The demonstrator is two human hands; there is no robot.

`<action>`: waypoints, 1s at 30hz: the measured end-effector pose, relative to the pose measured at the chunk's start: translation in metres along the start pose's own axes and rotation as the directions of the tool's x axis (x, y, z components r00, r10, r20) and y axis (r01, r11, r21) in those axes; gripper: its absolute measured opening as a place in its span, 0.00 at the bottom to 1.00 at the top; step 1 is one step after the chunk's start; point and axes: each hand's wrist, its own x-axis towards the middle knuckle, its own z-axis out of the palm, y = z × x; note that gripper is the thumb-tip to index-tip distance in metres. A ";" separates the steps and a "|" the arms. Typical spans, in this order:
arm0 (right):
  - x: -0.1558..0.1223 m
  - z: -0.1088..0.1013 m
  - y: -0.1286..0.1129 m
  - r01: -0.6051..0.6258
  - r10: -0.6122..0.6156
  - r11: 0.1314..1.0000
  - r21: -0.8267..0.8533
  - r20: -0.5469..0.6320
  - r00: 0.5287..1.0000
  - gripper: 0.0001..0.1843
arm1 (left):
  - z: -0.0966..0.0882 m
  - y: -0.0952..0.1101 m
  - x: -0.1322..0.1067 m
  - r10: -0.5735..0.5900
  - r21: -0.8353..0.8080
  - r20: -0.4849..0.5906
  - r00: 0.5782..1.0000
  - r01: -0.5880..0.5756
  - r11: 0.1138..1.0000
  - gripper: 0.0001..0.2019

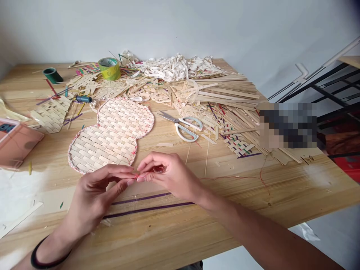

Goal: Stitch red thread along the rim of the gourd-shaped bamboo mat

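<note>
Against a plain white wall [174,26] stands a pale wooden desk [174,240]. Left hand [94,191] and right hand [174,176] meet over it, fingers pinched on thin red thread [136,176], just before a figure-eight woven straw mat [118,131]; white-handled metal scissors [177,121] lie beyond.

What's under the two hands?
Two purple strips show across the wooden table between the left hand and right hand. Both strips run out of sight there; their ends and the tabletop directly beneath the hands are covered.
</note>
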 end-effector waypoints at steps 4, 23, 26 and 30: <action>-0.001 0.001 0.000 0.065 -0.066 0.997 -0.043 -0.027 0.997 0.20 | -0.001 0.000 0.001 -0.050 -0.048 0.022 0.998 0.051 0.998 0.09; -0.004 0.004 -0.001 0.262 -0.266 0.925 -0.276 0.026 0.964 0.22 | -0.003 -0.006 0.008 -0.119 -0.379 0.261 0.958 0.215 0.900 0.09; -0.004 0.004 -0.001 0.261 -0.262 0.922 -0.287 0.037 0.964 0.21 | -0.004 -0.007 0.007 -0.119 -0.382 0.326 0.938 0.246 0.891 0.11; -0.004 0.005 -0.001 0.269 -0.270 0.913 -0.306 0.040 0.962 0.18 | -0.005 -0.008 0.006 -0.118 -0.346 0.317 0.941 0.230 0.910 0.09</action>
